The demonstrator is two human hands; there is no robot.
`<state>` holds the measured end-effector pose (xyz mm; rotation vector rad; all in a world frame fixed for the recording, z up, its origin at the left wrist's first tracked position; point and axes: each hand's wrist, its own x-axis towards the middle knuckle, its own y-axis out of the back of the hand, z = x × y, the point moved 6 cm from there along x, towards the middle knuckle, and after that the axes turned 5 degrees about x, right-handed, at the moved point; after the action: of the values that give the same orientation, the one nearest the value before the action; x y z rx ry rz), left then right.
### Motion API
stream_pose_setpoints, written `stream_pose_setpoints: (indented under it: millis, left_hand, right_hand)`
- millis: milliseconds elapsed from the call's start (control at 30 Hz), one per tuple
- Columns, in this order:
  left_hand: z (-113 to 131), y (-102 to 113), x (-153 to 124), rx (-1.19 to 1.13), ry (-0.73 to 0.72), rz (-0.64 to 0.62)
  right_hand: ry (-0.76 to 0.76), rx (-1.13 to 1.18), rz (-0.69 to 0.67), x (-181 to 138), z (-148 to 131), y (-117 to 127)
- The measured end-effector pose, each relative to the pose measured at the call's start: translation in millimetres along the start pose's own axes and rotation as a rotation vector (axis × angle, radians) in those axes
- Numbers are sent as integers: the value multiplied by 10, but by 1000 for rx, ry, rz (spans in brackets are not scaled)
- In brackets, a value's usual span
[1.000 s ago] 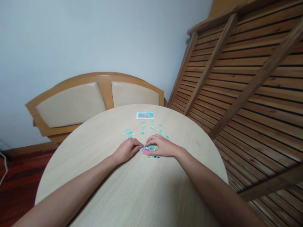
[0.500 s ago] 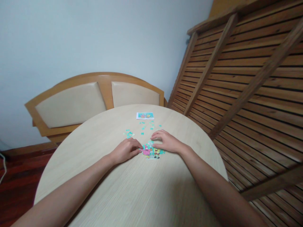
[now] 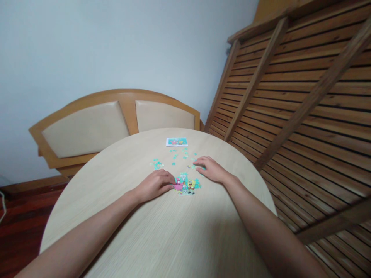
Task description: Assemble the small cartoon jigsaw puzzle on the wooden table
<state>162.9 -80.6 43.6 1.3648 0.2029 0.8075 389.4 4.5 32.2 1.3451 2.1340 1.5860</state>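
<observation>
A partly assembled jigsaw puzzle with cartoon figures in pink, white and yellow on teal lies flat on the round table. At its left edge my left hand rests with bent fingers and thumb closed on the border; the exact contact is partly hidden. My right hand hovers low over loose puzzle pieces, up and right of the puzzle, thumb and fingers apart. I see nothing held in it, though some pieces under its fingers are partly covered.
Beyond the hands, more loose teal pieces lie in a cluster at left, with others scattered toward a picture card at the back. A padded headboard stands behind the table, and a slatted wooden panel leans at right.
My right hand has moved off the puzzle's upper right, going right and slightly away, to the loose pieces. My left hand stays at the puzzle's left edge.
</observation>
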Motion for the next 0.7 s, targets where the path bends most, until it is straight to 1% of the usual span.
stream_pose_setpoints:
  millis: [267, 367, 500, 700]
  left_hand:
    - [80, 9, -4, 5, -83, -30]
    - [98, 19, -5, 11, -107, -45]
    - [79, 26, -8, 69, -94, -59]
    - [26, 14, -27, 137, -63, -70]
  right_hand:
    - [-25, -61, -52, 35, -155, -172]
    - [-23, -62, -44, 47, -178, -189]
    - [-27, -23, -16, 51, -182, -145]
    - [-55, 37, -20, 39, -140, -152]
